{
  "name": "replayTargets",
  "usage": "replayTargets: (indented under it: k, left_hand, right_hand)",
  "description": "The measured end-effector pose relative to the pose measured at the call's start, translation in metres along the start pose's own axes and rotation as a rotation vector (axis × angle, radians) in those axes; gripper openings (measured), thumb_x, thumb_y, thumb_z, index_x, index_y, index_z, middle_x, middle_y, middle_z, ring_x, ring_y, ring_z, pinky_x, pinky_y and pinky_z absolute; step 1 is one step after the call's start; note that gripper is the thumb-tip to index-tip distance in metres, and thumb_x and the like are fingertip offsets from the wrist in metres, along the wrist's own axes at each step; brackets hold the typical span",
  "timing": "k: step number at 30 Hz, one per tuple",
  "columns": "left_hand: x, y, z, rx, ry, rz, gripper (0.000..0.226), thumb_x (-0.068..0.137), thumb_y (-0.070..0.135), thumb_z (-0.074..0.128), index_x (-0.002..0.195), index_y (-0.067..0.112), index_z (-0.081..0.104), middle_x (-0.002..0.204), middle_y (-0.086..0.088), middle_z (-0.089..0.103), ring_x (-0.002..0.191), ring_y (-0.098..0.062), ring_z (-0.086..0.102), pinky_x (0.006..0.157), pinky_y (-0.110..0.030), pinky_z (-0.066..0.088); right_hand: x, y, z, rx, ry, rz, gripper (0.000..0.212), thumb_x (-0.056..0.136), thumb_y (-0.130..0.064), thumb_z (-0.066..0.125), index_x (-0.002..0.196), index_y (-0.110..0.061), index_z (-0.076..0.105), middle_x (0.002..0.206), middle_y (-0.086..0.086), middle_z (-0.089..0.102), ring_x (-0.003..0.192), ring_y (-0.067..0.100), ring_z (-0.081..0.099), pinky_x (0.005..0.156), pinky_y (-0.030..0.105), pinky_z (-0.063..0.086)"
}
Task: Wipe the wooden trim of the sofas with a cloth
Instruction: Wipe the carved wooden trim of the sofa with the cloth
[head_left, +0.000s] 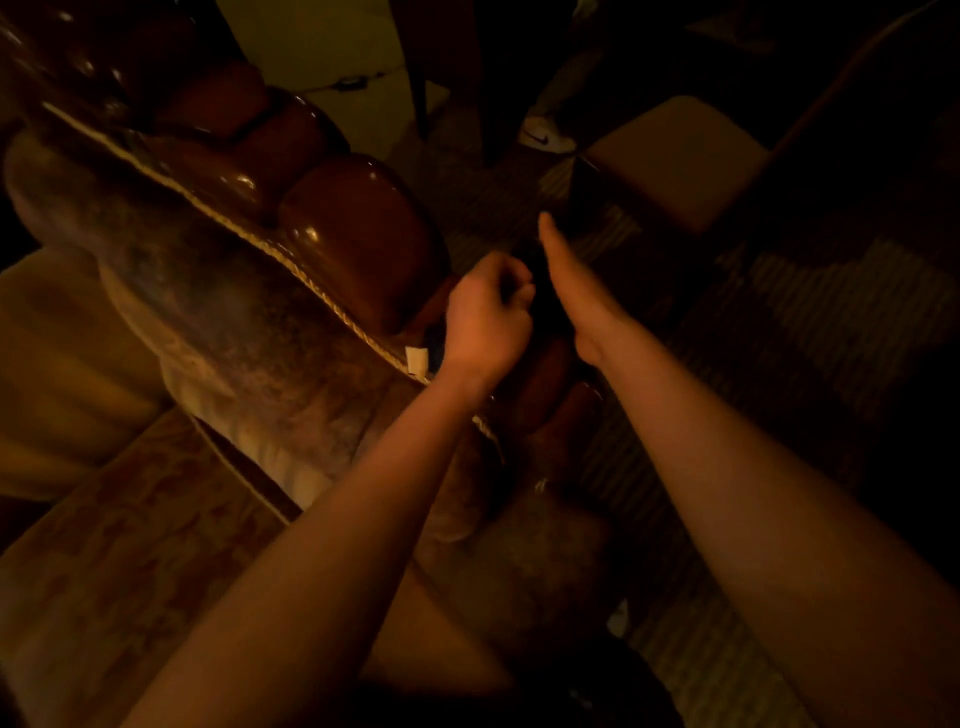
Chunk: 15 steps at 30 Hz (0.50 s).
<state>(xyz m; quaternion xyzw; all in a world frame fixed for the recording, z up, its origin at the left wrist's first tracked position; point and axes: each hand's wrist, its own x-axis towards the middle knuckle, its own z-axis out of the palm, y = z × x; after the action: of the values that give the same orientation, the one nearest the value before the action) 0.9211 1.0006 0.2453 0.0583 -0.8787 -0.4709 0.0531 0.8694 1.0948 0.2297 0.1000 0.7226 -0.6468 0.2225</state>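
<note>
Head view, dim warm light. The sofa arm (218, 322), patterned fabric edged with a twisted cord (311, 291), runs from 10 o'clock toward the centre. Along its far side lies the wooden trim (358, 234), carved in glossy rounded lobes. The left hand (488, 317) sits at the centre, just beyond the cord's lower end, fingers curled inward with fingertips pinched together; what they pinch is too dark to identify. The right hand (576, 291) lies just beside it at 1 o'clock, thumb (548, 228) extended upward; its fingers are hidden in shadow, so whether they are apart or together cannot be told. A dark mass between the two hands may be the cloth, but this cannot be confirmed. A small white tag (417, 360) hangs at the cord near the left wrist. A padded stool (675, 161) stands at 2 o'clock on patterned carpet (779, 322).
</note>
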Motion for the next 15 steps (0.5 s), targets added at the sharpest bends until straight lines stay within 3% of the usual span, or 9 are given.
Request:
replayTargets:
  k: [2,3,5,6,8,9,12,15]
  left_hand:
    - [-0.008,0.013,0.018,-0.152,-0.060,-0.092,0.023,0.087,-0.008,0.050,0.102,0.008,0.048,0.081,0.006,0.054,0.073,-0.004,0.053,0.062,-0.011,0.042]
    - [-0.008,0.018,0.023,-0.278,-0.076,-0.163,0.025,0.087,-0.012,0.045,0.099,0.009,0.044,0.079,0.003,0.055,0.071,-0.005,0.054,0.060,-0.010,0.043]
    - [-0.009,0.025,0.025,-0.464,-0.129,-0.266,0.030,0.087,-0.017,0.036,0.089,0.011,0.043,0.077,-0.005,0.057,0.070,-0.011,0.057,0.063,-0.015,0.049]
    - [-0.010,0.025,0.025,-0.447,-0.149,-0.252,0.033,0.086,-0.019,0.035,0.085,0.013,0.044,0.078,-0.007,0.057,0.071,-0.013,0.058,0.067,-0.018,0.051]
    - [-0.012,0.021,0.020,-0.219,-0.177,-0.128,0.034,0.083,-0.019,0.036,0.085,0.011,0.052,0.084,-0.007,0.059,0.079,-0.019,0.060,0.074,-0.026,0.051]
    - [-0.011,0.018,0.015,-0.053,-0.182,-0.049,0.033,0.082,-0.017,0.039,0.091,0.009,0.056,0.091,-0.007,0.060,0.087,-0.020,0.060,0.078,-0.029,0.050]
    - [-0.008,0.009,0.010,0.374,-0.267,0.158,0.033,0.084,-0.008,0.045,0.112,0.002,0.058,0.115,-0.012,0.057,0.107,-0.022,0.054,0.086,-0.025,0.041]
    - [-0.012,0.004,0.019,0.733,-0.416,0.322,0.041,0.080,0.017,0.033,0.107,0.003,0.060,0.109,-0.017,0.058,0.110,-0.032,0.051,0.098,-0.033,0.031]
  right_hand:
    - [-0.006,0.000,-0.006,0.057,-0.013,0.009,0.058,0.091,-0.060,0.038,0.134,-0.023,0.049,0.131,0.003,0.053,0.119,0.015,0.051,0.103,0.033,0.040]
    - [-0.008,0.004,-0.010,0.112,-0.006,0.000,0.050,0.092,-0.053,0.044,0.126,-0.019,0.056,0.115,0.005,0.061,0.102,0.013,0.060,0.088,0.027,0.049]
    - [-0.014,0.019,-0.022,0.188,0.059,-0.003,0.018,0.094,-0.033,0.053,0.099,-0.018,0.062,0.086,0.002,0.063,0.071,0.009,0.063,0.058,0.019,0.049]
    - [-0.017,0.032,-0.030,0.188,0.113,-0.001,0.009,0.093,-0.026,0.054,0.091,-0.020,0.060,0.083,0.002,0.062,0.071,0.012,0.063,0.056,0.019,0.047]
    - [-0.023,0.062,-0.042,0.194,0.184,0.026,0.007,0.092,-0.025,0.056,0.097,-0.021,0.060,0.096,0.005,0.062,0.088,0.019,0.061,0.063,0.024,0.050]
    - [-0.028,0.075,-0.046,0.193,0.198,0.046,0.016,0.092,-0.027,0.056,0.107,-0.021,0.058,0.105,0.005,0.061,0.095,0.020,0.060,0.070,0.027,0.051]
    - [-0.048,0.106,-0.047,0.131,0.231,0.036,0.037,0.094,-0.028,0.053,0.129,-0.021,0.048,0.120,0.001,0.052,0.109,0.018,0.052,0.084,0.029,0.047]
    - [-0.061,0.116,-0.039,0.136,0.297,-0.051,0.040,0.096,-0.024,0.049,0.135,-0.017,0.045,0.131,0.002,0.050,0.119,0.018,0.048,0.090,0.025,0.042]
